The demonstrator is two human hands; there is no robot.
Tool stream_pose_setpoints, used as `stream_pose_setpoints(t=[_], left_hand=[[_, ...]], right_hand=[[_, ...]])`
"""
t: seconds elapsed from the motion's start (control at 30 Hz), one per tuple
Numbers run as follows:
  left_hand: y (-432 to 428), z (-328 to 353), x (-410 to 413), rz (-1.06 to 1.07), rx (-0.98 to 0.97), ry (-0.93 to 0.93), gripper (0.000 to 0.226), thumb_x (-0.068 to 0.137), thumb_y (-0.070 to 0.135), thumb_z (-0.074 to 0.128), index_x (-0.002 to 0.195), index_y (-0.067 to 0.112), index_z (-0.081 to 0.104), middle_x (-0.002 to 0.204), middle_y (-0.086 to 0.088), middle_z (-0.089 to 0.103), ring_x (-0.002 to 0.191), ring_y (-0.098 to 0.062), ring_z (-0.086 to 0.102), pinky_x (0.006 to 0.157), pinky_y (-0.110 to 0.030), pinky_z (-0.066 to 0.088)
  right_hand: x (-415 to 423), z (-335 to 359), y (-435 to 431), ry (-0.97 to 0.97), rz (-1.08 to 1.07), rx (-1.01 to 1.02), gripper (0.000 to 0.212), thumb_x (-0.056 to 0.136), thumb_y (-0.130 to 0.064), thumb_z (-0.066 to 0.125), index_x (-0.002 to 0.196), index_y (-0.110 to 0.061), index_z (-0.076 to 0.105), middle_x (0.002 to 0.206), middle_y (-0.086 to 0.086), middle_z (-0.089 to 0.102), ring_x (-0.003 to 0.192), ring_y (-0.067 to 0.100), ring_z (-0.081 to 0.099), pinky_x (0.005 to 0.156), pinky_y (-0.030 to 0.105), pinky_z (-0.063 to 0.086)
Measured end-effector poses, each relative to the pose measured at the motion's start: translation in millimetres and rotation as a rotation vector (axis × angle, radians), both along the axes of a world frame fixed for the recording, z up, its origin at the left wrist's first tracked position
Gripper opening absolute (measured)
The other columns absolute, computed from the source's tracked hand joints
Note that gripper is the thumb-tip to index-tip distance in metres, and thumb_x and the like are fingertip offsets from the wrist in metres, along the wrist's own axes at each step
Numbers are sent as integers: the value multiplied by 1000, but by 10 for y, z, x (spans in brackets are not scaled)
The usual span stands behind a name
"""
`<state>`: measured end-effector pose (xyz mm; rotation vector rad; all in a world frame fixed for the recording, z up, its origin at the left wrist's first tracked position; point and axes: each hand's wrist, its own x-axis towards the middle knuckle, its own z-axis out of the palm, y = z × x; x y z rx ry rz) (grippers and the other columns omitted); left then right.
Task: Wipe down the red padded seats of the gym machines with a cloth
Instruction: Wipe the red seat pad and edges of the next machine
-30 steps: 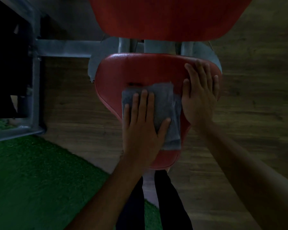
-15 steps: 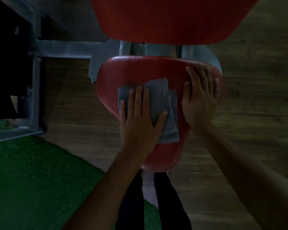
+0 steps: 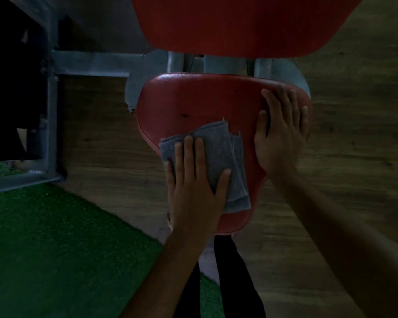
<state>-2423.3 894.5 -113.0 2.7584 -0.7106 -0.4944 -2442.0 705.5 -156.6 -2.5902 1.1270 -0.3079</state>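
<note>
Wood-plank flooring (image 3: 101, 134) lies beneath the red padded triangular seat (image 3: 193, 99), where a folded grey felt cloth (image 3: 218, 152) sits near its front; the left hand (image 3: 193, 187) presses it with straight fingers, the right hand (image 3: 280, 134) rests spread on the seat's right edge, holding nothing

Left hand (image 3: 194, 191), right hand (image 3: 279, 134): flat, fingers straight.

Red pads: 2, seat (image 3: 205, 104) and backrest (image 3: 239, 24)
Cloth (image 3: 218, 152): 1, grey
Hands: 2, left hand (image 3: 193, 191) and right hand (image 3: 280, 134)
Turf (image 3: 55, 249): 1 green patch
Frame (image 3: 90, 63): 1, grey metal
</note>
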Motion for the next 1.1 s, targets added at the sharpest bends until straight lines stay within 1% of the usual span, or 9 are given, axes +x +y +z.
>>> stream_pose_setpoints(t=[0.17,0.33,0.47,0.57,0.67,0.8,0.93,1.03,1.1], left_hand=[[-237,-142,477,-47,50,-40,82,97,67,21,160,15,9,168,-6,7,155,-22,-2,124,-45,-9],[-33,-34,103,-28,4,-7,81,98,65,28,159,13,15,167,-8,12,155,-24,3,125,-47,-3],[-224,-176,559,-62,56,-52,84,97,68,20,160,15,8,168,-8,7,155,-23,-1,125,-48,-6],[-166,-115,373,-42,34,-37,82,99,65,23,160,14,6,168,-8,5,155,-23,-3,124,-46,-9],[-75,-94,277,-58,27,-19,84,97,67,20,160,15,4,168,-7,3,155,-22,-6,123,-43,-13],[-409,-243,949,-79,96,-116,84,97,67,18,160,12,6,167,-10,7,155,-24,1,124,-48,-6],[-563,-318,1406,-45,119,-104,81,99,65,19,159,10,12,167,-12,13,155,-26,5,125,-51,2],[-446,-259,1023,8,95,-127,81,101,64,18,160,10,7,167,-10,7,155,-25,0,125,-49,-2],[-304,-193,673,-32,60,-107,81,100,65,19,160,12,6,168,-9,5,155,-24,-1,124,-46,-7]], right_hand=[[-4,0,11,-8,-5,-9,46,104,-35,33,148,-26,44,158,-3,35,150,15,23,123,40,7],[1,19,0,3,-5,-1,47,104,-36,32,148,-26,43,159,-2,35,150,15,22,123,40,6],[4,16,10,11,-2,4,46,104,-36,32,148,-27,43,159,-1,35,150,16,22,123,42,7],[12,18,9,19,-2,8,46,104,-36,31,148,-27,42,159,-1,35,150,16,21,123,42,8],[7,16,9,15,0,7,46,104,-36,32,148,-27,42,159,-1,35,150,16,22,123,43,8],[8,9,11,-25,-10,-7,45,103,-34,35,147,-26,45,158,-1,37,150,17,24,123,44,11],[47,13,81,-14,-8,-21,45,103,-34,36,147,-26,45,157,-1,38,150,16,23,123,45,11],[64,22,93,-17,-3,-21,45,103,-34,36,147,-26,45,158,0,37,150,18,23,123,46,11],[62,22,92,-19,-6,-24,45,103,-34,36,147,-25,46,158,0,37,150,18,24,123,46,11]])
